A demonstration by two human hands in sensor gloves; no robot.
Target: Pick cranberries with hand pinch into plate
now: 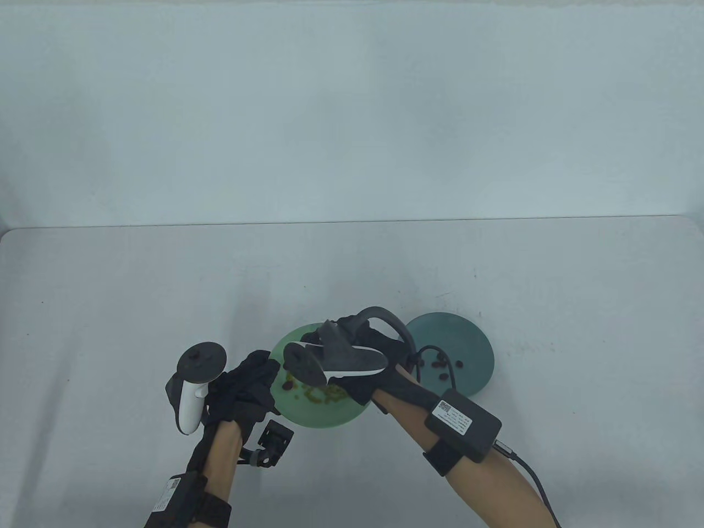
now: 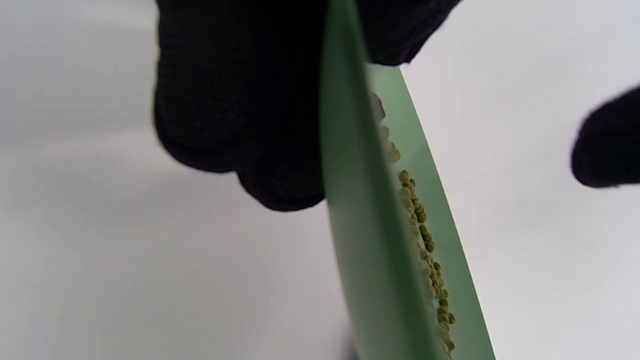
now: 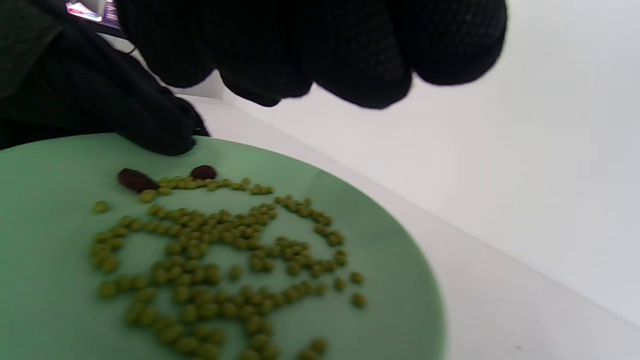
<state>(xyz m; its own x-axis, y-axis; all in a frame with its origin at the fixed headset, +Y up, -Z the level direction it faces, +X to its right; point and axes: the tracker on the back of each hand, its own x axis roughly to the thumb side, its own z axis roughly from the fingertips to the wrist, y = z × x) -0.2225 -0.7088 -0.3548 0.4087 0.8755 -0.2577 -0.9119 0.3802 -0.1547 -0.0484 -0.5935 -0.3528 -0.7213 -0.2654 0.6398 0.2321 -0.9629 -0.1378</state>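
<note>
A light green plate [image 1: 324, 412] holds many small green peas [image 3: 220, 260] and two dark red cranberries [image 3: 136, 180], which lie near its left side. A dark teal plate [image 1: 467, 335] to its right holds several cranberries [image 1: 438, 363]. My left hand [image 1: 250, 385] grips the green plate's left rim [image 2: 350, 210]; its fingers [image 3: 150, 125] show on the rim in the right wrist view. My right hand [image 3: 320, 85] hovers over the green plate with its fingers hanging above the peas and nothing seen in them.
The two plates stand side by side near the table's front edge. A black cable [image 1: 528, 473] runs from my right forearm off the bottom. A pale wall rises behind the table's far edge [image 1: 352, 223].
</note>
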